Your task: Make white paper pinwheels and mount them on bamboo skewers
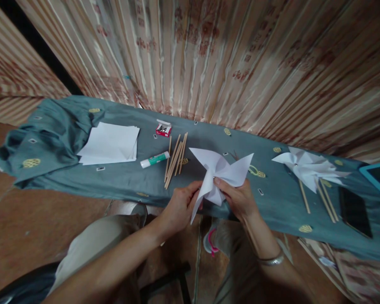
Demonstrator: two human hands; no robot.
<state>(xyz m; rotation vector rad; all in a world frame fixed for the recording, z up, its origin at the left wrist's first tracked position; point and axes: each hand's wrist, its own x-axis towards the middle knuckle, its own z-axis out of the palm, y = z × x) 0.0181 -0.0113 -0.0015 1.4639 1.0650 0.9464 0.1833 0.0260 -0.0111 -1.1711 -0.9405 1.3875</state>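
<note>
A white paper pinwheel [223, 166] is held up over the front edge of the cloth-covered table. My left hand [180, 207] is closed at its left blade, with the fingertips partly hidden behind the paper. My right hand [239, 197] grips it from the right, the thumb pressing beside a small metal pin at the centre. No stick shows on this pinwheel. Just left of it lie several thin wooden sticks [176, 160] and a green and white glue stick [155, 159]. Scissors with a pale yellow-green handle [256, 170] rest partly behind the right blade.
A stack of white paper [110, 143] lies on the left. Behind the sticks is an open red box [163, 128] of small metal pieces. On the right are finished pinwheels on sticks [310, 166], a black phone [354, 211] and a blue-framed device [378, 177]. A pleated curtain hangs behind.
</note>
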